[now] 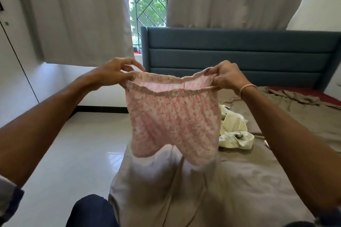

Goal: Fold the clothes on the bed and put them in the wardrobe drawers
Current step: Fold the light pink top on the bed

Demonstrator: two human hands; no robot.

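Observation:
A pair of pink floral shorts (173,121) hangs in the air over the bed (249,180), held up by its elastic waistband. My left hand (118,73) pinches the waistband's left end. My right hand (227,76) pinches its right end, and the band is stretched between them. The two legs dangle just above the brown sheet. A crumpled white garment (235,131) lies on the sheet behind the shorts, to the right.
A blue padded headboard (239,55) stands at the far end of the bed. Grey curtains (83,14) flank a barred window. White tiled floor (73,153) runs along the bed's left side. A white wardrobe door (13,61) is at the far left.

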